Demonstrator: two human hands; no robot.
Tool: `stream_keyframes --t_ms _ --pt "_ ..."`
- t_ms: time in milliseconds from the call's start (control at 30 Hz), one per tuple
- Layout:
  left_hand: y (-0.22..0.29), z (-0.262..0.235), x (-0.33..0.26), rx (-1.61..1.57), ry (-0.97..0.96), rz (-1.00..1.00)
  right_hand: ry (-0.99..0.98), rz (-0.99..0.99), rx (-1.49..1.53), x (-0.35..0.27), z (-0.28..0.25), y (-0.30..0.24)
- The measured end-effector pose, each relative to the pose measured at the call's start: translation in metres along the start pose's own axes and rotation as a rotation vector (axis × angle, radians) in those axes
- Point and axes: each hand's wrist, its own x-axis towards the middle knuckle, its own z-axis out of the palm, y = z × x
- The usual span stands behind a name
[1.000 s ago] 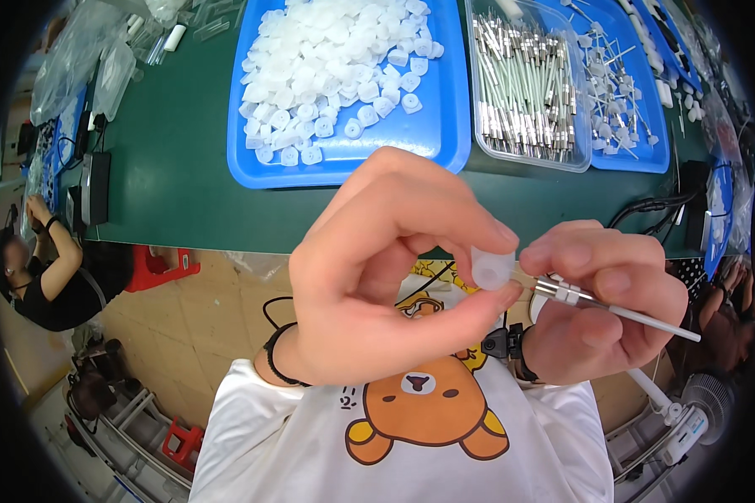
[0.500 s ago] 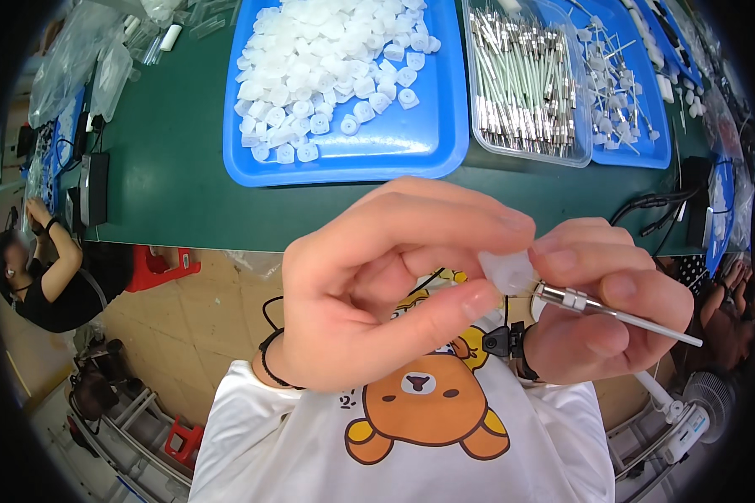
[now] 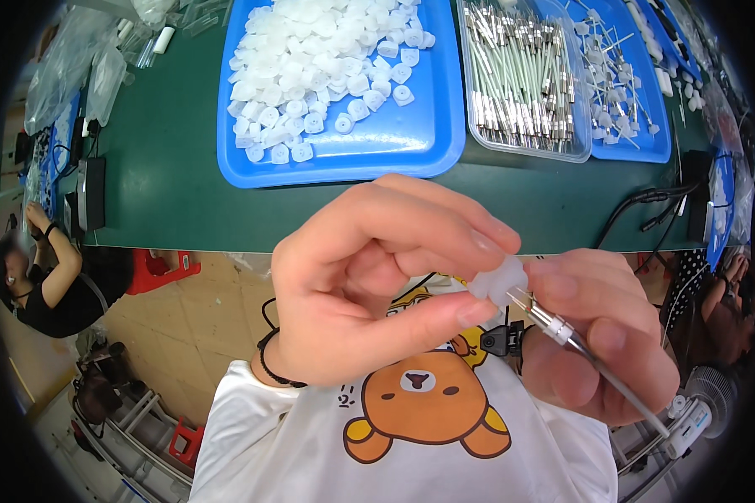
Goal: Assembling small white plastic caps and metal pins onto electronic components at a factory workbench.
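A small translucent white plastic cap point(image 3: 502, 282) is pinched between the thumb and index finger of my left hand point(image 3: 323, 277). My right hand point(image 3: 608, 293) grips a thin rod point(image 3: 554, 324) with a silvery metal end and a pale stem slanting down to the right. Its fine pointed tip meets the right side of the cap; how far it goes in, I cannot tell. Both hands are held in front of my chest, nearer than the table edge.
A blue tray point(image 3: 344, 169) heaped with similar caps lies on the green table point(image 3: 176, 176). To its right are a clear tub point(image 3: 528, 148) of metal-ended rods and another blue tray point(image 3: 646, 149) holding capped rods. Black cables point(image 3: 646, 201) lie farther right. A person point(image 3: 46, 285) sits at far left.
My right hand has moved down and slightly left, and the rod now slants more steeply. The cap has turned and shifted a little left and down in my left hand.
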Motion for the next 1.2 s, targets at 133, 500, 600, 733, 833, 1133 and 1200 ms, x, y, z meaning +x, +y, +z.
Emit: stream_keyframes --t_ms 133,500,600,733,833,1133,1200 --pt "-0.001 0.001 0.000 -0.028 0.017 -0.020 -0.045 -0.003 -0.019 -0.002 -0.001 -0.002" --pt "-0.001 0.001 -0.001 -0.041 0.020 -0.030 -0.029 -0.023 -0.006 -0.005 0.001 -0.001" --pt "-0.002 0.002 -0.002 -0.047 0.016 -0.021 -0.022 -0.023 -0.012 -0.006 0.000 -0.002" --pt "-0.002 0.000 -0.001 -0.026 -0.003 -0.001 -0.132 0.033 0.017 -0.002 -0.007 -0.006" --pt "-0.001 0.000 -0.002 -0.007 0.009 -0.008 -0.228 0.050 0.017 0.002 -0.014 -0.006" --pt "-0.004 0.002 -0.003 0.006 0.033 -0.027 -0.124 0.065 0.004 -0.006 -0.006 -0.006" --pt "-0.002 0.001 -0.003 0.010 0.029 -0.020 -0.167 0.073 -0.001 0.000 -0.008 -0.007"
